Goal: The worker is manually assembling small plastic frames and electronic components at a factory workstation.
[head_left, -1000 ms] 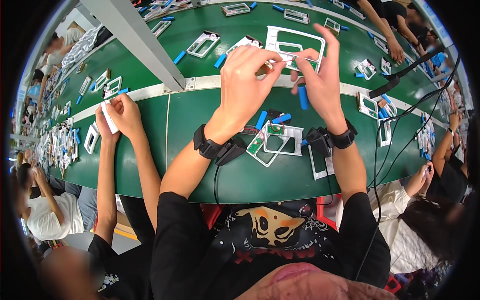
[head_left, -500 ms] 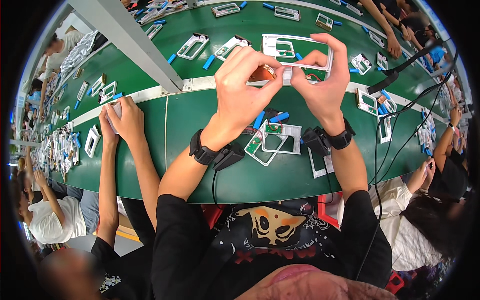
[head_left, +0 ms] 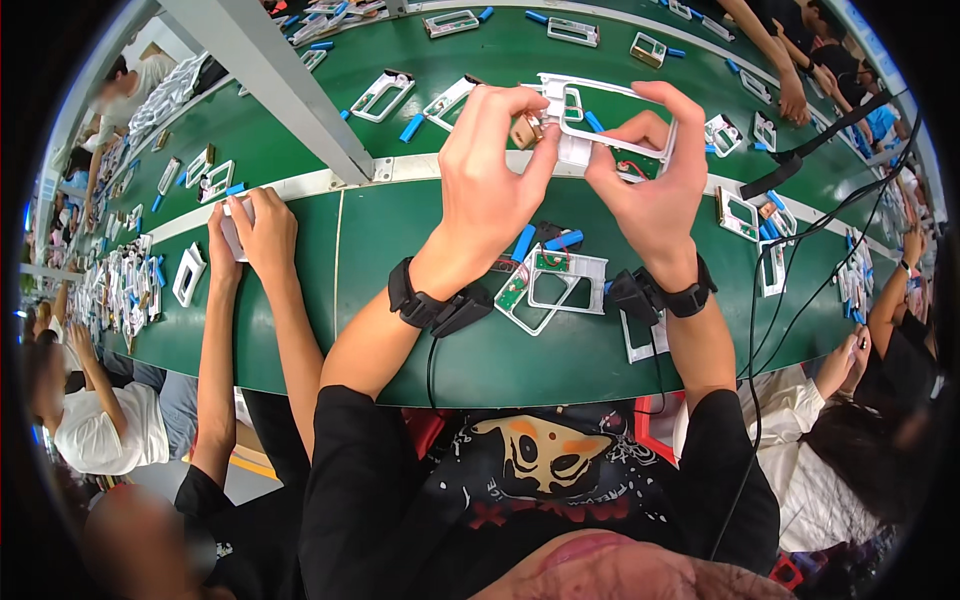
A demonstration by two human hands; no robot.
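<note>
At one o'clock, my left hand (head_left: 485,165) now pinches the nine-o'clock end of a white plastic frame (head_left: 574,150), my right hand (head_left: 648,190) gripping its three-o'clock end, steadying both sides.

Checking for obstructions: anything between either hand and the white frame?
Nothing visible: the left hand appears to touch the white frame at its left end, the right hand at its right. A copper-coloured part shows inside the left grip, beside the frame.

Held frame (head_left: 574,150): smooth white plastic, slight sheen. Table (head_left: 390,225): smooth, glossy. Post (head_left: 275,85), table's far edge: painted-looking metal, matt. Shirt (head_left: 345,475), near edge: matt cloth.
</note>
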